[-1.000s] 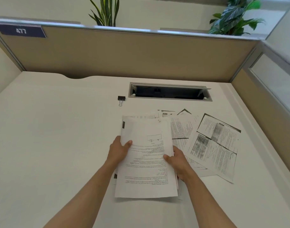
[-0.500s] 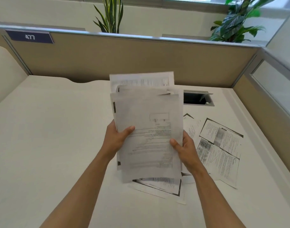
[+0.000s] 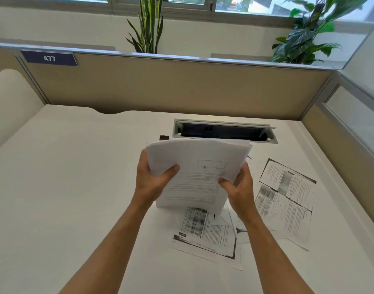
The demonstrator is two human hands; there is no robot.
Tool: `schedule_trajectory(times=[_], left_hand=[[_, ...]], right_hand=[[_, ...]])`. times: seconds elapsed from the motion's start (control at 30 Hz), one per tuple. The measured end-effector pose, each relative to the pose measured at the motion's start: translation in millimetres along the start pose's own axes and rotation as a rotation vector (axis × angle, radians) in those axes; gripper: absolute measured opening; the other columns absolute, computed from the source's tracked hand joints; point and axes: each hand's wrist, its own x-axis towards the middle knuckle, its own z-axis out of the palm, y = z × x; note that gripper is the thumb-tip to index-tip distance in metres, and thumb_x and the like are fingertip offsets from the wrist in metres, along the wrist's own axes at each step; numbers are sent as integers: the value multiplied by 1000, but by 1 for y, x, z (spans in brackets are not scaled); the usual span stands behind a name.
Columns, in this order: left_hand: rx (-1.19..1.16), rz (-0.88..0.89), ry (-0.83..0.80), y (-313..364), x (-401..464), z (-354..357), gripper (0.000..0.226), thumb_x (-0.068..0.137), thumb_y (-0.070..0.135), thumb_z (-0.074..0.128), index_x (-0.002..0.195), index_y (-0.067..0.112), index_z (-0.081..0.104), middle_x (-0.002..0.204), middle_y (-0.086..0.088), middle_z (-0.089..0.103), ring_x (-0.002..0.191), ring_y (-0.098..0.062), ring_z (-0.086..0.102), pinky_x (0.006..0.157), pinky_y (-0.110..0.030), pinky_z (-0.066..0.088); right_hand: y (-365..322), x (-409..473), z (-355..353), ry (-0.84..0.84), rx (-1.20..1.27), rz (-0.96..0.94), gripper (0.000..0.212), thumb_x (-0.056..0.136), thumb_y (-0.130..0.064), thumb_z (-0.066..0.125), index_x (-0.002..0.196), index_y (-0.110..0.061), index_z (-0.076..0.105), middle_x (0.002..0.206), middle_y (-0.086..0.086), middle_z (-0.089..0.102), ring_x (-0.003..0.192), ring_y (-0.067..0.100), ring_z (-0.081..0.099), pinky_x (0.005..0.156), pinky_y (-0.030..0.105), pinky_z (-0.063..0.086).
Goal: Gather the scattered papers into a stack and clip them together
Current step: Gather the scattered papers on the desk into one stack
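A wide white table (image 3: 65, 187) fills most of the view, closed in at the back and right by tan partition walls (image 3: 182, 90). Above its middle, a stack of papers (image 3: 197, 175) stands nearly upright, its bottom edge down on or just over the table and its top edge curling toward the far side. The left hand (image 3: 153, 181) grips the stack's left edge, thumb across the printed front and the fingers hidden behind the sheets. The right hand (image 3: 238, 185) grips the right edge the same way, thumb on the front, fingers mostly out of sight behind. Both hands are clamped on the stack, set apart by its width. Loose sheets (image 3: 285, 200) lie flat on the table to the right, and more loose pages (image 3: 205, 232) lie below the stack, partly covered by it and by the right forearm, so their count cannot be told. Behind the stack, an open cable slot (image 3: 224, 131) is sunk into the table. Just left of that slot sits a small dark binder clip (image 3: 164, 137), blurred, its lower part cut off by the stack's top edge.
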Motion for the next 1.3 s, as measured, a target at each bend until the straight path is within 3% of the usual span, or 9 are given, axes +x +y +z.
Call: schedule_trajectory(times=[0.13,0.27,0.57,0.67,0.87,0.93,1.07,1.2,1.3], left_hand=[[4,-54,9,-8,-6,2,52,70,27,79,118,23,59,106,0,68,96,-16,67,74,-28,61],[12,-80,-2,-9,-6,1,31,73,28,77,101,33,65,97,5,72,89,-13,70,72,-33,62],[-64,-162,55,-28,-19,8,43,77,24,81,115,30,61,106,1,69,97,-17,68,72,-30,60],[-42,-196,2,-39,-26,10,29,84,18,75,110,28,65,103,2,72,94,-16,69,73,-30,62],[55,-186,41,-40,-17,13,18,90,21,70,107,18,68,99,-1,73,90,-20,71,73,-34,60],[32,-230,31,-42,-15,10,16,90,22,70,106,21,67,99,2,74,86,-16,72,69,-29,60],[42,-392,6,-62,-17,2,25,88,23,71,113,19,66,103,1,74,90,-19,73,77,-39,61],[95,-579,-23,-94,-25,-10,35,87,17,71,121,14,63,111,-6,72,97,-26,70,88,-48,58],[160,-652,-46,-111,-31,-17,37,87,14,70,123,12,62,113,-8,71,98,-28,69,91,-49,56]], right_hand=[[4,-5,11,46,29,15,45,86,12,58,115,-21,49,110,-1,63,98,2,64,73,19,57],[1,-4,14,73,-15,-19,40,90,6,58,103,-31,52,106,-2,64,98,10,64,73,23,58],[15,-13,15,61,-37,-3,42,92,-1,60,107,-38,49,112,-4,63,106,11,62,74,19,57],[28,-18,16,69,-58,32,44,94,-2,56,112,-42,48,116,-4,62,111,10,59,79,16,55],[27,-14,8,26,-156,30,29,94,-24,60,119,-28,45,116,-8,61,102,-1,62,81,21,58],[34,-15,-3,60,-305,38,45,89,-41,61,126,-25,43,122,-6,58,105,1,59,83,15,51],[69,-20,-40,139,-829,66,74,79,-59,66,138,-23,40,143,2,45,134,21,39,110,39,28],[97,-33,-69,-76,-1140,363,107,72,-74,59,154,-28,6,164,6,2,150,24,-5,116,56,-7],[106,-39,-73,-166,-1176,490,111,73,-79,52,153,-31,-9,163,10,-12,149,29,-14,115,62,-8]])
